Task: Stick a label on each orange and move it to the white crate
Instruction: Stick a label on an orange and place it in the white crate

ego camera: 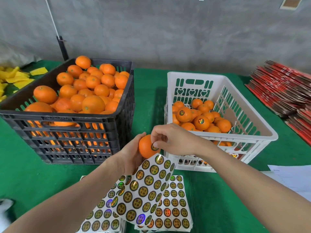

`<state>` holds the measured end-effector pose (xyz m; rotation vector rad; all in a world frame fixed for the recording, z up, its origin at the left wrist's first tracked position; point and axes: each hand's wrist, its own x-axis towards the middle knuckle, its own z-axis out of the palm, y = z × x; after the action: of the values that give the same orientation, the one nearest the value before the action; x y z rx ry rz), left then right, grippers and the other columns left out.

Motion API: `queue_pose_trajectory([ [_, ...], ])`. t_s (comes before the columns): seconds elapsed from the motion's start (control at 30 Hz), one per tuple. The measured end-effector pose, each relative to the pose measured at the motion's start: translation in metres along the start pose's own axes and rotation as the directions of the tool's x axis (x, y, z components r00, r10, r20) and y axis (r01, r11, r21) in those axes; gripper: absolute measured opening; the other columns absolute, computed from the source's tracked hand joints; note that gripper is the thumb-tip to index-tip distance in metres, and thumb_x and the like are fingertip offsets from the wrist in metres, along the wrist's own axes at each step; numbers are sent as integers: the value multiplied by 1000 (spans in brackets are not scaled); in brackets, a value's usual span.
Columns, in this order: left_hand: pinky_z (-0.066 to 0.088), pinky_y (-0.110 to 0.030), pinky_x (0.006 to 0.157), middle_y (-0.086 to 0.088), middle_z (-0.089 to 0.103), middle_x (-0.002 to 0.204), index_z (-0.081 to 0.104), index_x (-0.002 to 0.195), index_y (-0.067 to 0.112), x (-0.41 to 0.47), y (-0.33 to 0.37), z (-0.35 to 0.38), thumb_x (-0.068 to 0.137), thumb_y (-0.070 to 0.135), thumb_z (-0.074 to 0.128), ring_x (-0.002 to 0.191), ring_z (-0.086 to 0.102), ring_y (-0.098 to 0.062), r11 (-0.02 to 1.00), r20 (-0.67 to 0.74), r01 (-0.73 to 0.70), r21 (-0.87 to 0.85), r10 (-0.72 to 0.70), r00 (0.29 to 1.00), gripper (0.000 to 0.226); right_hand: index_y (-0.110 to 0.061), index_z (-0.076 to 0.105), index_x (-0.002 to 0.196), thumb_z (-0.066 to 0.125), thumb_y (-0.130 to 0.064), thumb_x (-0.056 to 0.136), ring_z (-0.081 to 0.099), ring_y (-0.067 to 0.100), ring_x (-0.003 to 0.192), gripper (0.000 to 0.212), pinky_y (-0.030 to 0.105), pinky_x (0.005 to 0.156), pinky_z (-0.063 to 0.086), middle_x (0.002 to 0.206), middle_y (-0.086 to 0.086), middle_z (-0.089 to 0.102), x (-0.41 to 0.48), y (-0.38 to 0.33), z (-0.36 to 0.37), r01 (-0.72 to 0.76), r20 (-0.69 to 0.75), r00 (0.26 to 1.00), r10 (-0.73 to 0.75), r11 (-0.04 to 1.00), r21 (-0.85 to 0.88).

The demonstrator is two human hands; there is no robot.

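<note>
My left hand (130, 157) grips an orange (145, 147) in front of the two crates and also holds a curled sheet of round gold labels (143, 190) that hangs below it. My right hand (170, 140) presses a label (154, 146) onto the orange with thumb and fingertips pinched at it. The black crate (70, 132) at the left is heaped with unlabelled oranges (87, 91). The white crate (218, 140) at the right holds several oranges (201, 121), some showing labels.
More label sheets (175, 207) lie stacked on the green tablecloth (33, 174) under my forearms. Red flat cartons (282, 88) are piled at the right edge, yellow scraps (15, 78) at the far left, white paper (292, 179) at the right. A grey wall stands behind.
</note>
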<state>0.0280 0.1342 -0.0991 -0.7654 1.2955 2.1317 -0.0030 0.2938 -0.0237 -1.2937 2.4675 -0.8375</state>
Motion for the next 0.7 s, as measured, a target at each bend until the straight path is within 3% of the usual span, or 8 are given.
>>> queue_pose_trajectory([
  [0.17,51,-40,83,-18,71,87,65,104,12,1,-1,3,88,61,47,79,64,-30,1000,-11,-18,20,19,1000,55,-14,60,85,60,-8,88,48,0,65,7,12,59,35,72,-17,51,1,0,0,1,9,1000,-1,997,-79],
  [0.4,54,-37,70,-17,73,82,67,98,13,-4,0,4,91,58,45,65,69,-27,995,-17,-33,97,35,999,51,-13,57,90,61,-14,87,50,13,76,4,34,70,44,80,-5,55,-4,-2,3,35,-42,998,-44,980,-195],
  [0.43,54,-37,72,-18,72,83,67,99,12,-4,0,3,90,60,46,67,69,-28,994,-13,-31,108,33,999,53,-14,56,96,62,-16,87,50,13,76,11,34,71,44,80,-6,54,-5,-1,3,25,-61,997,-37,981,-191],
  [0.5,54,-39,74,-19,72,84,66,103,9,-5,0,2,86,62,50,69,68,-30,990,-9,-11,143,13,1000,58,-24,45,120,69,-25,83,50,9,75,45,31,69,45,85,-7,53,-5,1,2,-39,-77,997,26,986,-164],
  [0.57,54,-38,69,-20,72,82,66,101,9,-7,0,3,83,64,53,65,69,-30,986,-10,5,169,-4,1000,59,-34,28,138,76,-30,78,56,9,80,77,29,72,50,99,-4,55,-5,4,-4,-141,-36,990,139,989,-37],
  [0.6,53,-37,67,-19,72,80,66,99,9,-7,0,4,83,64,52,62,70,-29,986,-10,1,169,0,1000,59,-31,26,142,75,-27,79,60,13,85,79,30,76,52,109,0,57,-5,5,-8,-189,8,982,189,977,101],
  [0.7,52,-35,64,-17,72,77,68,95,9,-7,2,8,84,64,49,59,69,-26,985,2,-42,165,42,999,59,-16,38,140,64,-20,88,61,19,105,59,37,93,51,128,9,56,-5,14,-14,-302,134,953,271,848,436],
])
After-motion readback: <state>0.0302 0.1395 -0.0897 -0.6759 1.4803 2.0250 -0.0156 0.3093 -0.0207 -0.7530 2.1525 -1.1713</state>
